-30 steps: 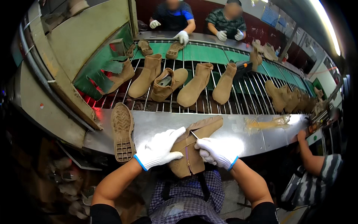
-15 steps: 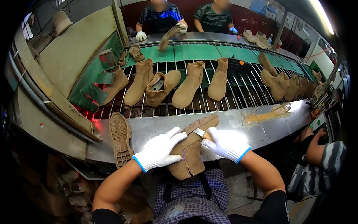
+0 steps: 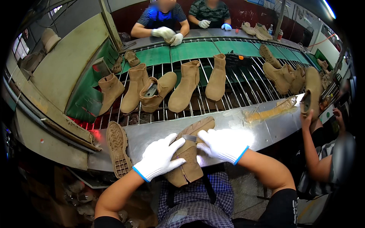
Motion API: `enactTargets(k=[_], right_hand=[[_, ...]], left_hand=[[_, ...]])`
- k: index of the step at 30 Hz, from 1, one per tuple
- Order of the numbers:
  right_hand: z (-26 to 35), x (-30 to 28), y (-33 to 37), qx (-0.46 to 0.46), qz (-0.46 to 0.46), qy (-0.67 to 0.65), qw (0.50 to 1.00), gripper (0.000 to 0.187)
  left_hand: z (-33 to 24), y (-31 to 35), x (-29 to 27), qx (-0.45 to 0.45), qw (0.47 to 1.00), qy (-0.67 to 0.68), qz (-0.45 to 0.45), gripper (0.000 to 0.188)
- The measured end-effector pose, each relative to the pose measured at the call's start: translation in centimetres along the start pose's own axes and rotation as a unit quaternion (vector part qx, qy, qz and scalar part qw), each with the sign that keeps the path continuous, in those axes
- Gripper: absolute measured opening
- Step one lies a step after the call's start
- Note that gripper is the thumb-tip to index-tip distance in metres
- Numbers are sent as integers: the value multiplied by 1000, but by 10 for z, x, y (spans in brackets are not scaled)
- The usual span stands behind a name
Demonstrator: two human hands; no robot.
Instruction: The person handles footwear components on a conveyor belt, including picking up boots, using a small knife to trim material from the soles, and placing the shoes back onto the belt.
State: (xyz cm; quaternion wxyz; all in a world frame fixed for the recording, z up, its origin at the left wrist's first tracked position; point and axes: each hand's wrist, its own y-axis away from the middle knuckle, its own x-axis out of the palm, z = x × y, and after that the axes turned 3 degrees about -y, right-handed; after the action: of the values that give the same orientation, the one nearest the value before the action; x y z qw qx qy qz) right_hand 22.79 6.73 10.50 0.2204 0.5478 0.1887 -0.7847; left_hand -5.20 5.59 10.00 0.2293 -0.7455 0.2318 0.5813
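Grips a flat grey blade [image 3: 189, 138] in the curled fingers of the white-gloved right hand [image 3: 220, 145]; holds a tan suede zip-up boot [image 3: 189, 161] under the parted fingers of the white-gloved left hand [image 3: 159, 155]. Slants the boot's long axis across the near edge of the metal counter [image 3: 262, 131], with toe aimed away and rightward.

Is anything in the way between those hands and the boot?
Besides the white gloves, only a flat metal blade in the right hand, over the boot. The left hand touches the boot; nothing else visible is in the way.
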Motion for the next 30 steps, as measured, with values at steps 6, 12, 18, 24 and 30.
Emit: enactTargets(k=[6,12,18,24,30], right_hand=[[-45,9,8,72,-11,-2,997,40],[-115,85,72,303,-102,-249,914,41],[-26,52,79,171,-128,-188,959,37],[62,40,30,71,61,-144,985,40],[54,70,33,58,37,-154,986,34]], left_hand=[[4,12,3,-7,1000,11,-18,73],[14,60,9,-29,964,-7,-266,76],[23,125,99,-205,859,281,-375,64],[27,68,95,-197,721,543,-383,34],[24,45,91,-247,839,314,-369,27]])
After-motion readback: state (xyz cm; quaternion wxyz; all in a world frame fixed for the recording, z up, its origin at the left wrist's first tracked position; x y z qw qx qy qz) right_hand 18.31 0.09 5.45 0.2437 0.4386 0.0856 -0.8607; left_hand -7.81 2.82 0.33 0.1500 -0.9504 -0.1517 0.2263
